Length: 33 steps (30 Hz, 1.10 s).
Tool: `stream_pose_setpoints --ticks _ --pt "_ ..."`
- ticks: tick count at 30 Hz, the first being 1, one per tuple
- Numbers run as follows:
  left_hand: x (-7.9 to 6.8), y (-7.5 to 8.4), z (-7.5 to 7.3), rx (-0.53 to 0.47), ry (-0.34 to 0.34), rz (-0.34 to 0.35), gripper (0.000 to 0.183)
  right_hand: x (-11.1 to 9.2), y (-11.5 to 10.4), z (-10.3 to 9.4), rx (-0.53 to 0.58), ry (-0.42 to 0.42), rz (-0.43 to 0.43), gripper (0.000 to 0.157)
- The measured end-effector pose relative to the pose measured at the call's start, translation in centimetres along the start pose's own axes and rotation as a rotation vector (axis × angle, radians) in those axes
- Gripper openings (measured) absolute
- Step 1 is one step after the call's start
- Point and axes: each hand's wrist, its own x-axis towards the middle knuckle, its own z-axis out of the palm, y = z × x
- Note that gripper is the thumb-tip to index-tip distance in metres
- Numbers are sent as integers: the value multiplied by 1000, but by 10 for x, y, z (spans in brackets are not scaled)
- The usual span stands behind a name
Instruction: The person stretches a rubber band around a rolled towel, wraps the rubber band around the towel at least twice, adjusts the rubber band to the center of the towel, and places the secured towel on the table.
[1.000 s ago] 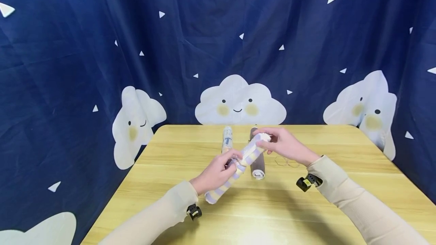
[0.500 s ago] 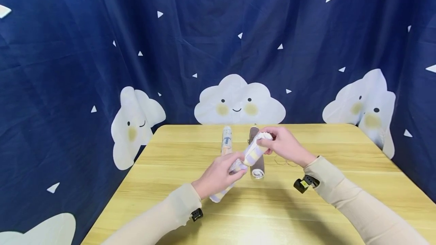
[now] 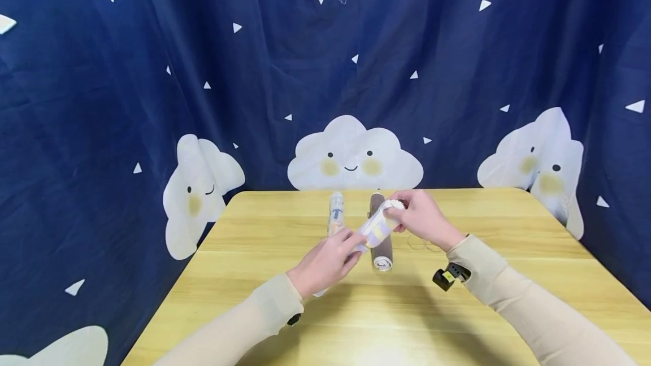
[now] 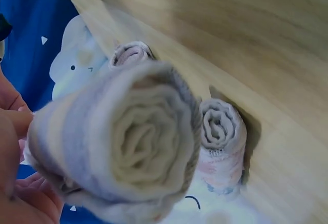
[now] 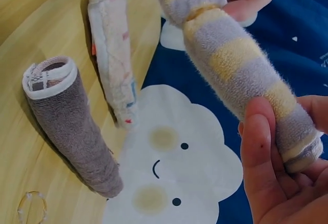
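A rolled towel (image 3: 377,231) with lilac and cream stripes is held between my two hands, slanting above the table. My left hand (image 3: 325,261) grips it near the middle and covers most of its lower half. At the upper end, my right hand (image 3: 422,218) pinches the roll between thumb and fingers. A thin yellowish band (image 5: 201,12) circles the towel's waist beside the left fingers, where the roll narrows. In the left wrist view the towel's spiral end (image 4: 148,137) faces the camera.
Behind the hands, a brown rolled towel (image 3: 382,254) and a white patterned rolled towel (image 3: 336,212) lie on the wooden table (image 3: 488,309). Thin loops (image 3: 422,244) lie right of the brown roll. A dark blue cloud-print curtain (image 3: 356,72) hangs beyond the table.
My left hand has shifted slightly right and turned over the towel's middle, hiding more of its lower half. My right hand keeps its hold on the upper end.
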Motion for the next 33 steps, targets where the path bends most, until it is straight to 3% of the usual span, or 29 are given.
stream_pose_setpoints --ticks 7,15,21,26,33 --pt "-2 -1 1 36 -70 5 12 -1 1 5 21 -11 -1 14" --pt "-8 -6 4 89 -49 107 12 -4 -1 5 37 -20 18 16" --pt "-11 -9 2 36 -61 79 10 -5 -4 3 32 -23 33 17" --pt "-12 -9 -2 -130 -90 -23 21 -7 -5 -1 30 -57 60 21" --pt "-11 -7 -3 -626 -173 -342 29 -8 3 -7 75 -177 -79 28"
